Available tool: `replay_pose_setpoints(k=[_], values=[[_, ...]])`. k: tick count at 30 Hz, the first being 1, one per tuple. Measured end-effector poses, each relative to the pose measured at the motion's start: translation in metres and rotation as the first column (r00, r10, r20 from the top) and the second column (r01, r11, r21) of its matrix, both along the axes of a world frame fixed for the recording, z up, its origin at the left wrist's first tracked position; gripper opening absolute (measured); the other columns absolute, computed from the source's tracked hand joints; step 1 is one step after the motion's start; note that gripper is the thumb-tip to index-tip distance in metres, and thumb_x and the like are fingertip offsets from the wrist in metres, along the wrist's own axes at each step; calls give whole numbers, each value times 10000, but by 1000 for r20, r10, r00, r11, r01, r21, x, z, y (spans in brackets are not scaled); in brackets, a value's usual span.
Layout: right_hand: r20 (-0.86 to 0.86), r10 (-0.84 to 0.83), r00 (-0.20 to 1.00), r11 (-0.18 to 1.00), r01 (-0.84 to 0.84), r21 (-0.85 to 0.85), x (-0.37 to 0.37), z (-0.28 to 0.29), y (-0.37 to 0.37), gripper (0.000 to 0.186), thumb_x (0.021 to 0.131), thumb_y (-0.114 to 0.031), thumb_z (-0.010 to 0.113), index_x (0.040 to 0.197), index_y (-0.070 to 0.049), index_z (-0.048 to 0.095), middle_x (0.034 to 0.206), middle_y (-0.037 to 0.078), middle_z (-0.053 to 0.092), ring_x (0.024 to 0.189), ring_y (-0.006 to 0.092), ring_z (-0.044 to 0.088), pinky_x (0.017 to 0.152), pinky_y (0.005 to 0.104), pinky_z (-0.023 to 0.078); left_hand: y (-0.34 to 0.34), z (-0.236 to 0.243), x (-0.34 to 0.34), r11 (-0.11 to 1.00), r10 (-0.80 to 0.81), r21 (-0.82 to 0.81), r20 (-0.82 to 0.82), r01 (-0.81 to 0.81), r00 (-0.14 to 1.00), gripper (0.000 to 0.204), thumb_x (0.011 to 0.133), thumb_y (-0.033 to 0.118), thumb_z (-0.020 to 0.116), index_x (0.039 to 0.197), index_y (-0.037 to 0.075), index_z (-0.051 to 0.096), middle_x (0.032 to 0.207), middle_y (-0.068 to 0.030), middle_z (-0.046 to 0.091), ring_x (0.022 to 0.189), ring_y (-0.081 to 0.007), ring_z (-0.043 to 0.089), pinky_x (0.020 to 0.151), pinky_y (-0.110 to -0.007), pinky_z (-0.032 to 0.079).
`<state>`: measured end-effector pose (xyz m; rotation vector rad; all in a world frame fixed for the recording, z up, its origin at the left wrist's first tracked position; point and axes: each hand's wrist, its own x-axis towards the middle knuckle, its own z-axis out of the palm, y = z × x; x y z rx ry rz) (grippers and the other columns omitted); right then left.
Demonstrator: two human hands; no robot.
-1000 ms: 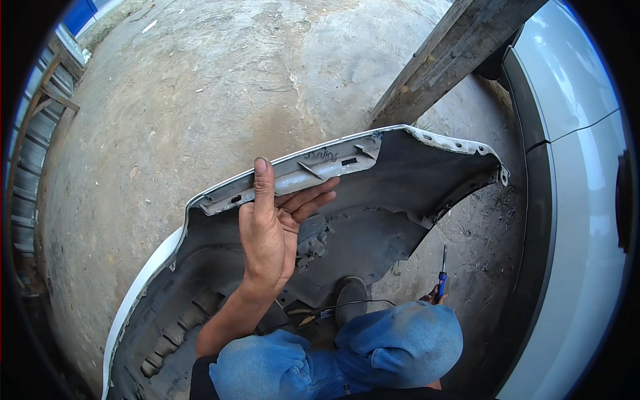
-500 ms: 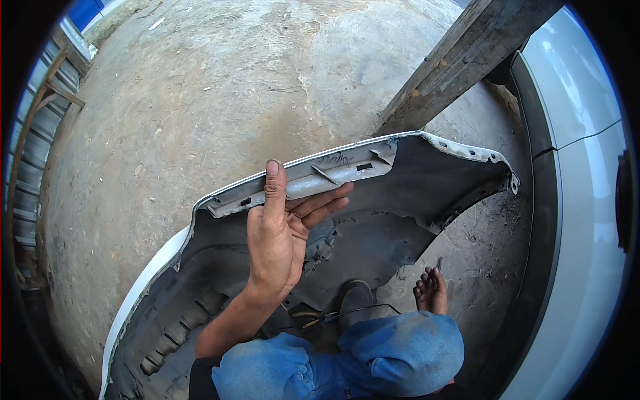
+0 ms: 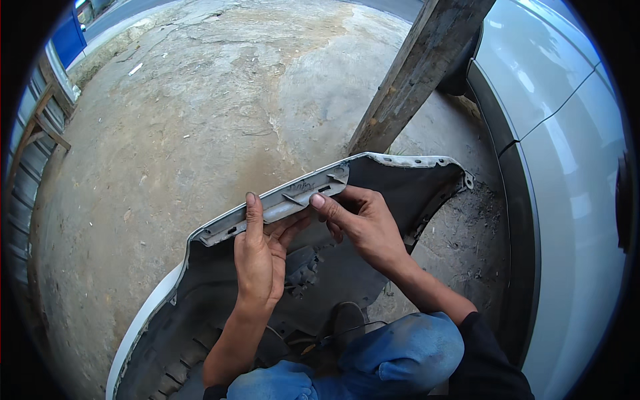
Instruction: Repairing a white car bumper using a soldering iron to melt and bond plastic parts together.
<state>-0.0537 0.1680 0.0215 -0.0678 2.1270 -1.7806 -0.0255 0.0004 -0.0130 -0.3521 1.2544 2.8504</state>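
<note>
A car bumper (image 3: pixel 393 190) rests across my knees and the ground, its dark inner side toward me and a white outer edge showing. Along its upper edge runs a pale grey flange (image 3: pixel 293 200) with ribs and slots. My left hand (image 3: pixel 260 257) grips this edge, thumb upright over the rim and fingers tucked under the flange. At the flange's right part is my right hand (image 3: pixel 367 223), fingers curled and thumb tip close to a slot. Whatever my right fingers pinch is hidden.
A white car (image 3: pixel 567 153) with dark lower trim stands at the right. Beyond the bumper a wooden post (image 3: pixel 413 80) rises from the concrete floor (image 3: pixel 200 107). Corrugated metal sheeting (image 3: pixel 30 153) lines the left side. A dark cable (image 3: pixel 373 325) lies by my shoe (image 3: pixel 348 320).
My right hand has risen from beside my right knee, where a small thin dark thing showed at its fingers, to the flange. My left hand keeps its hold; the view has shifted.
</note>
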Motion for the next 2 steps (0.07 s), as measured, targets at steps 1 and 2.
replay_pose_setpoints(k=[1,2], values=[[-47,-29,998,997,26,-75,-2,-8,-2,411,945,-380,708,1166,-34,703,703,-2,611,601,65,555,561,240,450,-3,-1,0,1000,-21,13,-3,21,1000,616,1064,472,423,1194,-107,587,1149,-227,679,1044,-288,695,954,-392,567],[-90,-63,994,987,49,-151,-3,-18,-4,402,917,-415,735,1160,-94,729,651,6,603,576,75,562,538,240,443,-3,0,-1,999,-27,32,-2,27,1000,601,1067,456,427,1201,-109,584,1146,-227,681,1051,-300,693,947,-391,567]])
